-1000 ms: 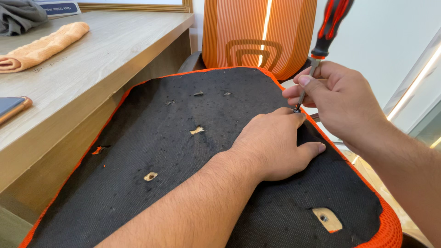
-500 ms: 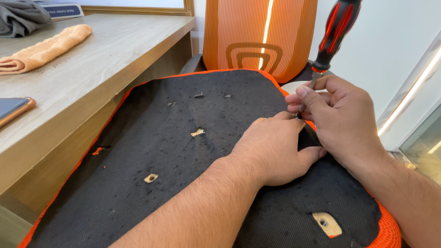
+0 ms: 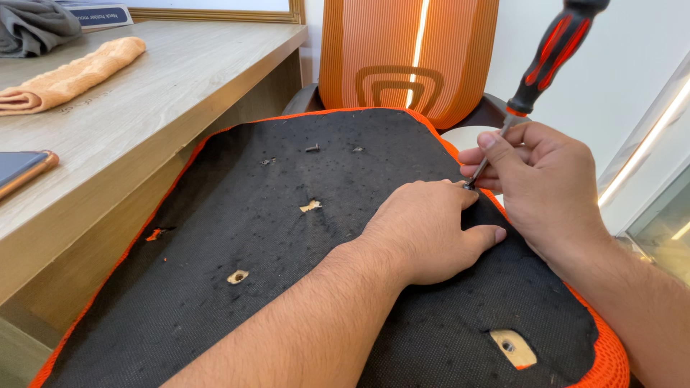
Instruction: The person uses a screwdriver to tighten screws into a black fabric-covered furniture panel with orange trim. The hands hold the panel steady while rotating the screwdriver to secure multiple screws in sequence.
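My left hand lies flat, palm down, on the black fabric underside of the chair seat, its fingers together and bent slightly toward the seat's far right edge, at about one o'clock from the middle of the seat. It holds nothing; it presses the seat. My right hand is closed around the metal shaft of a screwdriver, pinching it low down near the tip, with the red-and-black handle rising free toward one o'clock above my knuckles. The tip meets the seat just beside my left fingertips — what it sits in is hidden between the two hands, so I cannot tell whether a screw is there.

As for progress, I judge the work to be partly open. The seat lies upside down beside the wooden desk, with the orange mesh chair back upright at twelve o'clock. Several holes in the fabric show bare: one torn patch near the centre, one at eight o'clock, and one at five o'clock with a metal insert showing and nothing fastened in it. No base or bracket sits on the seat — so those points look unfilled.

On the desk lie a folded orange towel and a phone.
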